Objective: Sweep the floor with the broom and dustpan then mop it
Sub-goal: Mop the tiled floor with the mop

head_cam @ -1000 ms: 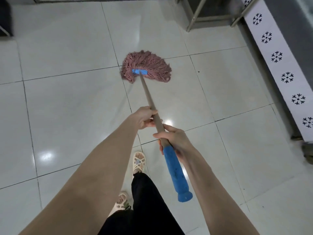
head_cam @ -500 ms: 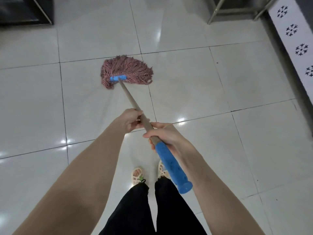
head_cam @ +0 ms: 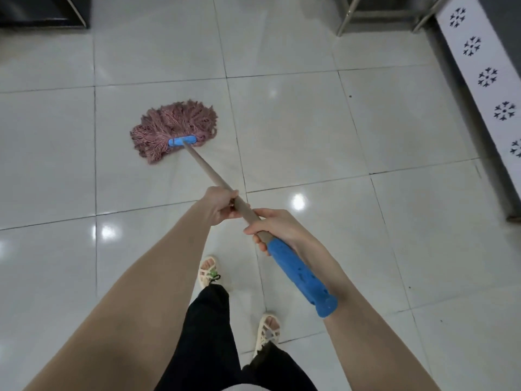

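A mop with a pink string head [head_cam: 172, 128] and a blue clamp lies spread on the glossy white tile floor [head_cam: 310, 131], ahead and to the left of me. Its tan shaft [head_cam: 203, 167] runs back toward me and ends in a blue foam grip [head_cam: 301, 277]. My left hand [head_cam: 218, 204] grips the shaft further down. My right hand [head_cam: 277, 228] grips it just above the blue foam, close behind the left. No broom or dustpan is in view.
A white panel with black snowflake marks [head_cam: 485, 77] runs along the right side. Metal legs of a frame [head_cam: 349, 15] stand at the top right. A dark cabinet [head_cam: 42, 12] fills the top left corner. My sandalled feet [head_cam: 208, 270] are below the hands.
The mop head has swung from the middle toward the left and come nearer to me. My feet have stepped, and the view has shifted left with them.
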### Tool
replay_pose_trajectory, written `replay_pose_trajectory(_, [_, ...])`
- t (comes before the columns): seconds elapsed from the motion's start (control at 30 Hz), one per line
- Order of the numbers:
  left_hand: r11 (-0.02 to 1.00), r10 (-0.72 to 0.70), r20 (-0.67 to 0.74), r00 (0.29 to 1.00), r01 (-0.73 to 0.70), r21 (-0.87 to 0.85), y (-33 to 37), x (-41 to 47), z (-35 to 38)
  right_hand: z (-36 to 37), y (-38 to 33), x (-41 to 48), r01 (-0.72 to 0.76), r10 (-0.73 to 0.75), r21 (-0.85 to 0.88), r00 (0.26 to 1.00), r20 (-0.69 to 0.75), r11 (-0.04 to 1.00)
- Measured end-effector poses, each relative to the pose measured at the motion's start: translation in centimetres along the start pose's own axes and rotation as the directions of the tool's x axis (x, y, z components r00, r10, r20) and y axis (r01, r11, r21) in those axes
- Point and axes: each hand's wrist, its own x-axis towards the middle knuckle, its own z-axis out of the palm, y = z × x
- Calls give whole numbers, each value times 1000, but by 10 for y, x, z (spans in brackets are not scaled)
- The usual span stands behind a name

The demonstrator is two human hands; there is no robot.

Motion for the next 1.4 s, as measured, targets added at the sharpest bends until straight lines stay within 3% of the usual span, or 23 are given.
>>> replay_pose_trajectory(0.13, [1000,19,57,998,-18,-21,-67,-12,76,-63,61,-46,-8,11,39,997,-76,999])
replay_pose_trajectory(0.37, [996,-20,158,987,6,85,-161,-45,193,-152,164,-112,5,34,181,977,-211,984])
replay_pose_trajectory(0.63, [968,-85,284,955,11,251,-220,-73,263,-181,233,-161,72,78,395,934,-350,916])
replay_pose_trajectory(0.8, [948,-93,306,947,-10,319,-236,-82,250,-158,249,-170,96,63,427,937,-343,899])
replay_pose_trajectory(1.13, [989,-54,239,970,19,146,-291,-137,133,-66,285,-205,28,49,350,977,-208,936])
replay_pose_trajectory(1.4, [1000,-3,93,996,4,-17,-344,-191,19,27,324,-223,-29,40,122,996,-85,992])
